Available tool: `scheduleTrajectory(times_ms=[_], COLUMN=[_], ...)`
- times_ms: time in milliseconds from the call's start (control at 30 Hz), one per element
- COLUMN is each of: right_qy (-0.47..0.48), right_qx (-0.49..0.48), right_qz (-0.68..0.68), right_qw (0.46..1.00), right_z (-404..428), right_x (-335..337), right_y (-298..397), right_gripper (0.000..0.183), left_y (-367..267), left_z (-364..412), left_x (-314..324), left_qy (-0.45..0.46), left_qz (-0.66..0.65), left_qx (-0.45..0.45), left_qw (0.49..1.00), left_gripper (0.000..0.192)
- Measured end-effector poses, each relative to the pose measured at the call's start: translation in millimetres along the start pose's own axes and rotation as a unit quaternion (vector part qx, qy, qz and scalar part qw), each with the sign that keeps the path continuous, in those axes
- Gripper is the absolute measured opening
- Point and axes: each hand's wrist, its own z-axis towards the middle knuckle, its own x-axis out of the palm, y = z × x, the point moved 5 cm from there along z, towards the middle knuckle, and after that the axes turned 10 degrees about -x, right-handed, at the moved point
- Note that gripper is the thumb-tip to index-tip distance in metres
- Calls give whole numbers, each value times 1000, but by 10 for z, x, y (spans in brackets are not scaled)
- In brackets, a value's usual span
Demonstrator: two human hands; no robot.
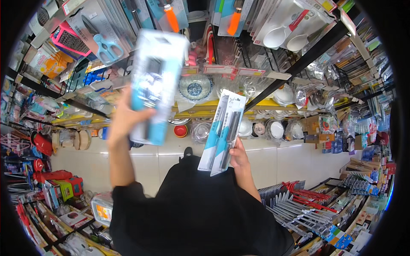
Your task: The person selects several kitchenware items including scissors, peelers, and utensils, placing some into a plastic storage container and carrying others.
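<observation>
My left hand (129,115) grips a blister-packed kitchen tool (157,86) on a white and teal card, raised before the shelf and blurred. Its thumb lies over the front of the pack. Lower and to the right, my right hand (238,155) holds several long blister packs (225,134) by their lower right edge; they overlap, and dark slim tools show inside. Above the left pack hang carded kitchen scissors (109,49) with light blue handles. Carded tools with orange handles (171,17) hang at the top middle, and packed white spoons (275,36) at the top right.
A shelf with a yellow edge (266,104) crosses ahead, bearing a blue-patterned plate (195,88). A black shelf bar (294,65) slants at the right. Bowls and plates stand low beyond the tiled floor (256,172). Behind at right, hangers or racks (294,208) jut out; toolbox-like cases (65,187) stand at left.
</observation>
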Motion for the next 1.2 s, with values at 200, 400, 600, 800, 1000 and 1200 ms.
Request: scheduleTrajectory(times_ms=[200, 400, 600, 800, 1000, 1200], right_qy=[68, 112, 125, 135, 199, 292], right_qx=[75, 168, 266, 279, 263, 219], right_qz=[-6, -61, -113, -203, -234, -315], right_qw=[995, 977, 949, 929, 915, 876], right_z=[84, 200, 340, 373, 457, 598], right_x=[20, 82, 225, 520, 1148, 1911], right_y=[-109, -371, -742, -1143, -1932, -2754], right_gripper=[65, 61, 56, 49, 59, 66], left_y=[1013, 1165, 1579, 1783, 2321, 2674], left_z=[-728, -1180, -1589, -1565, -1767, -1909], left_x=[1315, 1304, 1220, 876, 174, -736], left_qy=[48, -74, -179, -163, -220, -262], left_qz=[-274, -377, -482, -469, -485, -452], left_qx=[-215, -221, -233, -219, -239, -225], left_qw=[936, 896, 825, 840, 812, 822], left_gripper=[51, 44, 49, 51, 39, 37])
